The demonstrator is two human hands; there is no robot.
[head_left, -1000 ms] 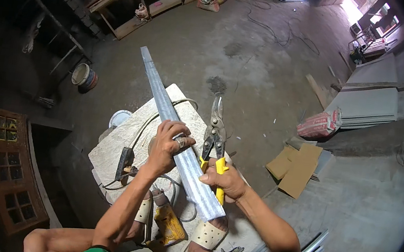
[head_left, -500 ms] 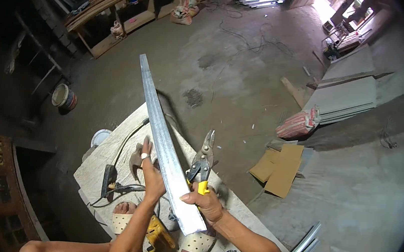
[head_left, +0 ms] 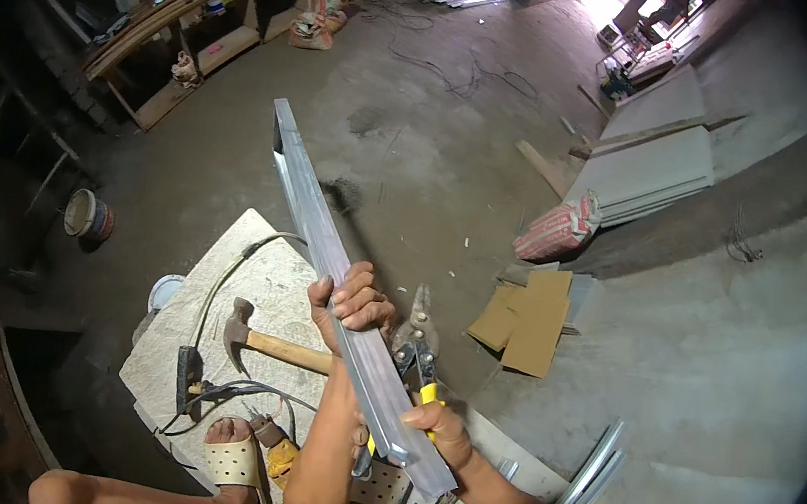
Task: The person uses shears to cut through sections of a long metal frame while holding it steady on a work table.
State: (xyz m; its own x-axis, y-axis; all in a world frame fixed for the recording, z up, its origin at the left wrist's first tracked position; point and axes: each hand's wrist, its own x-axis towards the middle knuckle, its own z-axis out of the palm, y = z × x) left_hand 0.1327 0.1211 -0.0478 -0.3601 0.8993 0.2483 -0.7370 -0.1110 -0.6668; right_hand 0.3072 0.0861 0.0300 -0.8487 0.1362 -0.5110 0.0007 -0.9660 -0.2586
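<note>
A long galvanized metal channel [head_left: 313, 211] slants away from me above a pale worn board. My left hand [head_left: 362, 302] is wrapped round its middle, fingers over the top. Near the channel's close end, my right hand [head_left: 449, 439] presses its thumb on the metal and also holds tin snips [head_left: 419, 333] with yellow handles. Their jaws point away from me, beside the channel. The channel hides part of the snips and most of my right fingers. A claw hammer [head_left: 286, 348] with a wooden handle lies on the board, left of my left hand.
On the board [head_left: 216, 305] are a black power strip [head_left: 184, 381], cables and a partly hidden yellow power tool [head_left: 281, 461], near my feet in clogs. Cardboard [head_left: 541, 319], a red-striped sack [head_left: 557, 229] and metal strips [head_left: 593, 472] lie right. A bucket [head_left: 90, 217] stands left.
My left hand has gone from beside the channel, fingers stretched, to a closed grip round it. The channel has rolled, showing its open side, and its near end has shifted right.
</note>
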